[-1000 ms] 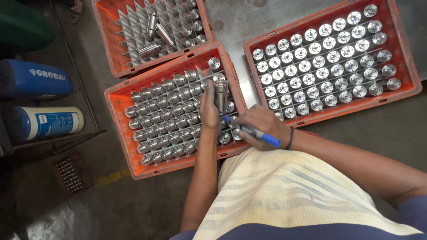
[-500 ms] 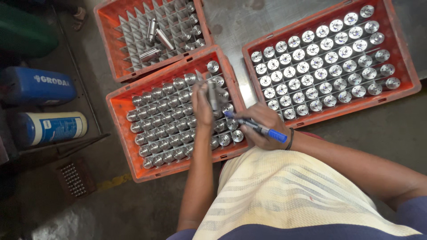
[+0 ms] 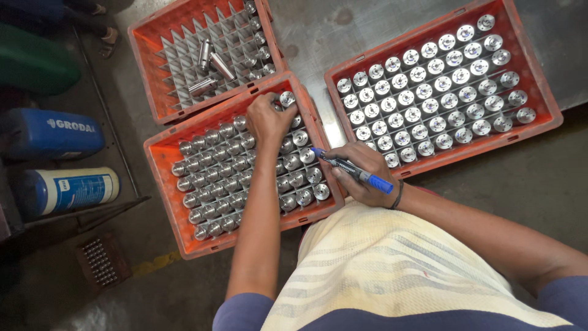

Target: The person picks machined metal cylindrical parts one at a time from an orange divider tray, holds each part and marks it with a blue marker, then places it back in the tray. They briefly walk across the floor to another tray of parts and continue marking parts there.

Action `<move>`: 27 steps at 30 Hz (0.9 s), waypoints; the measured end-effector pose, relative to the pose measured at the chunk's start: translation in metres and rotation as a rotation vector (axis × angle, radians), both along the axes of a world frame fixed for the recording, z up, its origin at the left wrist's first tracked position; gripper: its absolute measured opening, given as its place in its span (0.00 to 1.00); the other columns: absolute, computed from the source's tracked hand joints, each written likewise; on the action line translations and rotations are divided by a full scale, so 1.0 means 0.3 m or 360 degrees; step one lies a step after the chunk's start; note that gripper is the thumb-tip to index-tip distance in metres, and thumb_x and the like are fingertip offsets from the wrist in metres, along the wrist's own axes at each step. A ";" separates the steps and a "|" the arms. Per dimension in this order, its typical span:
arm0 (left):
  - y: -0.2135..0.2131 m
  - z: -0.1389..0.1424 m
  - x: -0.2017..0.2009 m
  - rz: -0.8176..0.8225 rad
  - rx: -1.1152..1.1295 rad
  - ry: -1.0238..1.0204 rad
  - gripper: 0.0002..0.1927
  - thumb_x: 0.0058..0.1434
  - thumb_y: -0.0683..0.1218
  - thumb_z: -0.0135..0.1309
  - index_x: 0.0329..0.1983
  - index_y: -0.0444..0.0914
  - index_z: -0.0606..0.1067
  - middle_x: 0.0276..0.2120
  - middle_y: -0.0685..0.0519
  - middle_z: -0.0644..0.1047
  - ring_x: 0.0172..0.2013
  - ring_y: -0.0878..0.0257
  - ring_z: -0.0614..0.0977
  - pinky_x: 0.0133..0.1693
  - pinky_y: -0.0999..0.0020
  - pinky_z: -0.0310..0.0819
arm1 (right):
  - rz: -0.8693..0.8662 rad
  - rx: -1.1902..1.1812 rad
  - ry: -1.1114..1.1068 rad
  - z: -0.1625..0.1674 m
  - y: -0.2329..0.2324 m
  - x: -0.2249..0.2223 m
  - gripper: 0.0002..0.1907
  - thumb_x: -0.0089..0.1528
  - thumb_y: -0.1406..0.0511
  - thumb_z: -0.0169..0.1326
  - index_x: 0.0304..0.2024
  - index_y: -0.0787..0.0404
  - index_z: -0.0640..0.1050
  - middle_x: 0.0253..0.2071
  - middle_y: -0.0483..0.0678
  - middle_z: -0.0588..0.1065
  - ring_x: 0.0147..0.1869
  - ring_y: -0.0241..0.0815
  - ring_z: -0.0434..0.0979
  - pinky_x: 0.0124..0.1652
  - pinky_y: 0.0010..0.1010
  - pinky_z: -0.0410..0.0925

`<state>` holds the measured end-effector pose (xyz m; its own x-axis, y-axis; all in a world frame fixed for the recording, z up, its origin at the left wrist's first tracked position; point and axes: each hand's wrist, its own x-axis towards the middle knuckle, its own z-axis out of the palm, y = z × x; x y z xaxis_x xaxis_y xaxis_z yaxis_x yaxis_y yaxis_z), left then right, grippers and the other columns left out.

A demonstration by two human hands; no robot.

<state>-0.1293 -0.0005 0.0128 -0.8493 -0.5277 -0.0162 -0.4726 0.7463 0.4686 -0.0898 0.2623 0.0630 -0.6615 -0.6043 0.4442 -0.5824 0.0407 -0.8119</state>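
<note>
So right now my left hand (image 3: 267, 117) is down in the near orange crate (image 3: 164, 164), up at its far end, fingers curled over the tops of the metal cylinders (image 3: 245, 162) standing in the grid there. Can't really tell whether I've actually got hold of one or I'm just resting on them, my knuckles hide it. Just past my fingertips there's one round cap (image 3: 286, 98) sitting in the far corner of that crate. My right hand (image 3: 361, 171) is closed around a blue marker (image 3: 354, 171), tip pointing left toward the crate's right edge, cap end sticking out by my wrist, where I've got a dark band (image 3: 399, 196) on. That hand sits right in the gap between the near crate and the crate on the right (image 3: 548, 104), which is packed with rows of the same shiny parts, flat round ends up. The third crate (image 3: 147, 61) further back is mostly bare grey dividers, with a few cylinders (image 3: 210, 66) lying loose on their sides across them and a short column standing along its right side. All of it is on a worn grey metal table (image 3: 318, 30). Off to my left, lower down, there's a blue canister (image 3: 49, 133), a white and blue one (image 3: 67, 190) next to it, and something green (image 3: 33, 61) behind them.
</note>
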 end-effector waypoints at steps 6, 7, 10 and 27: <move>-0.095 0.011 0.095 0.0036 0.1523 0.1361 0.30 0.56 0.54 0.68 0.53 0.30 0.76 0.44 0.48 0.81 0.43 0.60 0.84 0.47 0.60 0.83 | -0.0109 -0.0021 -0.0009 0.021 0.011 -0.005 0.13 0.64 0.69 0.56 0.51 0.65 0.77 0.38 0.52 0.77 0.39 0.48 0.78 0.40 0.37 0.69; -0.081 0.011 0.113 0.0135 0.2065 0.1317 0.28 0.58 0.55 0.61 0.52 0.31 0.76 0.42 0.49 0.80 0.41 0.60 0.84 0.46 0.61 0.83 | -0.0072 0.0007 0.0047 0.028 0.008 0.004 0.13 0.62 0.69 0.57 0.50 0.64 0.77 0.38 0.52 0.77 0.39 0.49 0.78 0.41 0.38 0.69; 0.011 -0.004 0.160 0.0264 0.2989 0.1074 0.25 0.67 0.58 0.44 0.51 0.33 0.76 0.37 0.50 0.79 0.36 0.62 0.82 0.40 0.67 0.79 | 0.0094 0.0051 0.0221 0.045 -0.017 0.016 0.14 0.59 0.68 0.58 0.48 0.63 0.77 0.36 0.52 0.77 0.39 0.51 0.77 0.42 0.41 0.69; 0.181 -0.038 0.271 0.0177 0.2505 0.0657 0.17 0.66 0.50 0.54 0.51 0.37 0.66 0.34 0.48 0.77 0.28 0.61 0.80 0.28 0.65 0.77 | 0.0079 0.0003 0.0011 0.006 0.001 0.047 0.14 0.61 0.69 0.57 0.49 0.65 0.78 0.39 0.53 0.78 0.41 0.50 0.78 0.42 0.39 0.71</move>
